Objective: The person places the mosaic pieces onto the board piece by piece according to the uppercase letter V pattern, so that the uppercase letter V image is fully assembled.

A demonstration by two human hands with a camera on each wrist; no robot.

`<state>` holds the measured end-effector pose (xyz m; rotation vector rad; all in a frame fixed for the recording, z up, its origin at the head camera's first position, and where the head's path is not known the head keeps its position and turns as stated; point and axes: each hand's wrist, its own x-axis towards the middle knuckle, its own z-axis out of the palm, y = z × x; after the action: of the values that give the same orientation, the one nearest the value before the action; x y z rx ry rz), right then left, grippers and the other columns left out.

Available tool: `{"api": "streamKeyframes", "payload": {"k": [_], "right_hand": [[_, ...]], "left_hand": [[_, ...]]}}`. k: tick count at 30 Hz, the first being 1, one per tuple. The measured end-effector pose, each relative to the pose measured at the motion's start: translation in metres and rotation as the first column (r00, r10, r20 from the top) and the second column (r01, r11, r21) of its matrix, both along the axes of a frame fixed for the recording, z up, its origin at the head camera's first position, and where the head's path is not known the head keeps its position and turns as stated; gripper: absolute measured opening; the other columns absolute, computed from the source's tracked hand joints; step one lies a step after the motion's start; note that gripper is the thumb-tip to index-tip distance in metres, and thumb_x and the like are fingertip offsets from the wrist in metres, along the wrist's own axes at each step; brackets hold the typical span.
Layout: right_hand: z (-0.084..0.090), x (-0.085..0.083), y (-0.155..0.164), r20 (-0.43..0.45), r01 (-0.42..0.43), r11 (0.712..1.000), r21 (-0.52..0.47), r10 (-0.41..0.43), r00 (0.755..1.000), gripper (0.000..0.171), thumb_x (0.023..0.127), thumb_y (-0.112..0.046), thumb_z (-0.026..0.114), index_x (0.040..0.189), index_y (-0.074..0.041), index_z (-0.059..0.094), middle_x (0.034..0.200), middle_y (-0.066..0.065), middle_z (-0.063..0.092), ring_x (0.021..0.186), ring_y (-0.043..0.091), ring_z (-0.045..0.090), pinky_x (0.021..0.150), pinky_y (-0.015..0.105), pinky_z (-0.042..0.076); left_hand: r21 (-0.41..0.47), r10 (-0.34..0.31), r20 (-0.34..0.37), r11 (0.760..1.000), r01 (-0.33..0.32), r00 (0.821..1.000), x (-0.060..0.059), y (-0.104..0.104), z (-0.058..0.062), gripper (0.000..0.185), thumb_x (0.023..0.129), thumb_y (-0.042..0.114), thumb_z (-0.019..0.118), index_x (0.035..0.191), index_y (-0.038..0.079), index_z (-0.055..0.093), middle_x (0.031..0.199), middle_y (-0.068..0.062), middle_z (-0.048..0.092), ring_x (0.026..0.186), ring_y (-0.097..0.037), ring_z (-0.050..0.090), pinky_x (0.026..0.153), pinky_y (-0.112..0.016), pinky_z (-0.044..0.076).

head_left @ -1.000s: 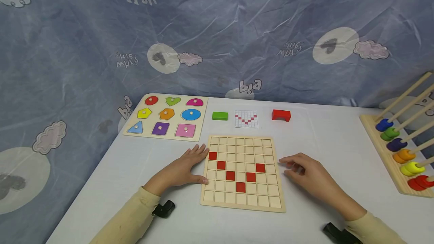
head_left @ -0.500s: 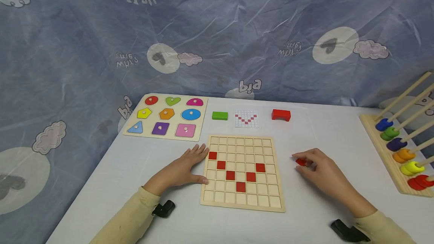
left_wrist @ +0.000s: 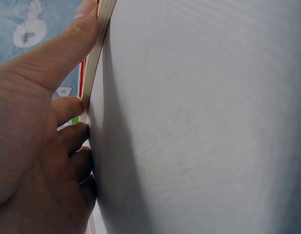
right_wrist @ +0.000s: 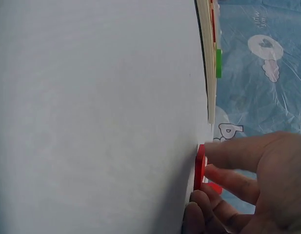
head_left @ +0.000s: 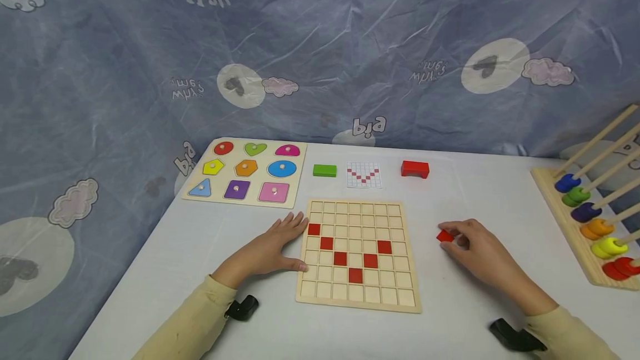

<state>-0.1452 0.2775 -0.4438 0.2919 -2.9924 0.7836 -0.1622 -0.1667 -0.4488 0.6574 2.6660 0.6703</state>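
A wooden grid board lies on the white table with several red square tiles set in it in a V shape. My left hand rests flat against the board's left edge, thumb and fingers straight along it. To the right of the board, my right hand pinches a small red tile at the table surface; the right wrist view shows that red tile held between thumb and fingers of my right hand.
Behind the board lie a green block, a pattern card and a red arch block. A shape puzzle sits at the back left. A ring-stacking rack stands along the right edge. A blue patterned cloth hangs behind.
My right hand moved right, away from the board's edge, and took hold of a red tile. The left hand stayed on the board's left edge.
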Motion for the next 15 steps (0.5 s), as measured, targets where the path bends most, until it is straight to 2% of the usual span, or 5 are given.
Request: {"api": "streamKeyframes", "payload": {"k": [7, 15], "right_hand": [[-0.0001, -0.0032, 0.0024, 0.017, -0.006, 1.0, 0.002, 0.006, 1.0, 0.033, 0.088, -0.007, 0.077, 0.12, 0.0, 0.07, 0.099, 0.008, 0.063, 0.081, 0.017, 0.055, 0.064, 0.028, 0.047], [0.0017, -0.0032, 0.0022, -0.012, -0.033, 0.999, -0.016, 0.032, 0.999, 0.029, 0.087, -0.005, 0.077, 0.114, -0.011, 0.068, 0.083, -0.001, 0.058, 0.075, 0.015, 0.051, 0.06, 0.026, 0.043]], "left_hand": [[0.004, -0.002, 0.0, 1.0, 0.002, 1.0, -0.0006, 0.0005, 0.0011, 0.106, 0.078, 0.053, 0.084, 0.161, 0.013, 0.03, 0.169, -0.003, 0.018, 0.157, -0.027, 0.007, 0.127, -0.046, 0.01], [0.006, 0.0, 0.005, 1.0, 0.0, 1.0, 0.0001, 0.0009, 0.0028, 0.105, 0.079, 0.052, 0.084, 0.161, 0.012, 0.031, 0.169, -0.005, 0.019, 0.157, -0.028, 0.007, 0.127, -0.047, 0.009]]}}
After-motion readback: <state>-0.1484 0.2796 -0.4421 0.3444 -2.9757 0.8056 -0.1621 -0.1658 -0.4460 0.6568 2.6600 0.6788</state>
